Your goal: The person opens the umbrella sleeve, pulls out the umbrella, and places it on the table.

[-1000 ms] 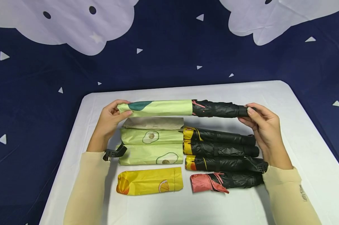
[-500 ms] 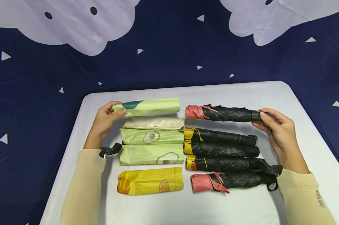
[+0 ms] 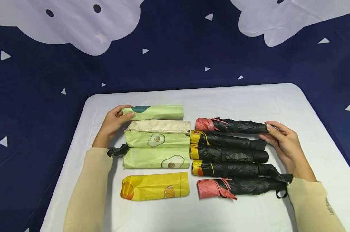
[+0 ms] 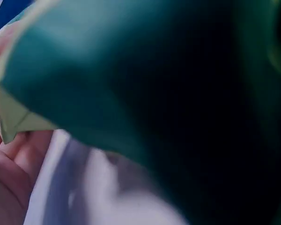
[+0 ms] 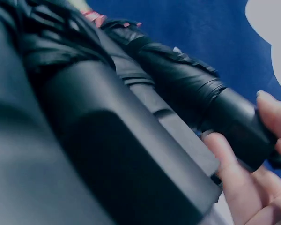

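Observation:
My left hand pinches the closed left end of a light green umbrella sleeve with a dark green patch; in the left wrist view the green fabric fills most of the picture. At the right, my right hand holds a folded black umbrella with a pink tip by its handle. Thumb and fingers grip that black handle in the right wrist view. The umbrella lies just above the row of other umbrellas, its pink end pointing at the sleeve, with a gap between them.
Below the held sleeve lie a beige sleeve, two green avocado sleeves and a yellow orange-print sleeve. Several folded black umbrellas with yellow ends and one with a pink end lie right of them on the white table.
The umbrella has been drawn rightward out of the green sleeve, baring its pink end. Right hand and umbrella have then come down toward the row; the left hand has lowered the sleeve slightly.

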`<act>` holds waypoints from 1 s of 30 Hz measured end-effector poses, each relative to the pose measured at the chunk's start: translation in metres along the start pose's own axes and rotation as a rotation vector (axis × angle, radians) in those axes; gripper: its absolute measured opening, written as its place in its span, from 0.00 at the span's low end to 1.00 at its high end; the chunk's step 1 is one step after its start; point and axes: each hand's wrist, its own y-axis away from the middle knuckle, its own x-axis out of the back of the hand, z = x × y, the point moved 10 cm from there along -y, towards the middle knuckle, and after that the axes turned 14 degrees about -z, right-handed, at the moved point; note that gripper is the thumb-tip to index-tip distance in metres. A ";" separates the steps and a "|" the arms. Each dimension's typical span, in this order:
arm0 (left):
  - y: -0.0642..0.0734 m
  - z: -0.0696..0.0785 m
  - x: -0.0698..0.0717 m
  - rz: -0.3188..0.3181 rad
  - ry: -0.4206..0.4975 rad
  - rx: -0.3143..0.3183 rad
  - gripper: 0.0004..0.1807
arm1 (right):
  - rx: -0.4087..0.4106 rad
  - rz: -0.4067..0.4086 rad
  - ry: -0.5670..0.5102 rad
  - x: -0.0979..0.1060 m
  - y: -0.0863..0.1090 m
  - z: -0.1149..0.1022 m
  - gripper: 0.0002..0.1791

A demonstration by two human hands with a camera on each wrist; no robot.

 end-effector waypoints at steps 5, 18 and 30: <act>-0.002 -0.004 -0.001 -0.024 -0.054 0.032 0.33 | -0.074 -0.004 0.164 -0.002 -0.002 0.013 0.13; -0.001 0.009 -0.010 0.050 -0.497 0.073 0.45 | -0.141 -0.022 0.866 -0.018 -0.007 -0.003 0.21; 0.042 0.037 0.006 0.227 -0.569 0.065 0.33 | -0.219 -0.014 1.293 -0.009 0.003 -0.030 0.22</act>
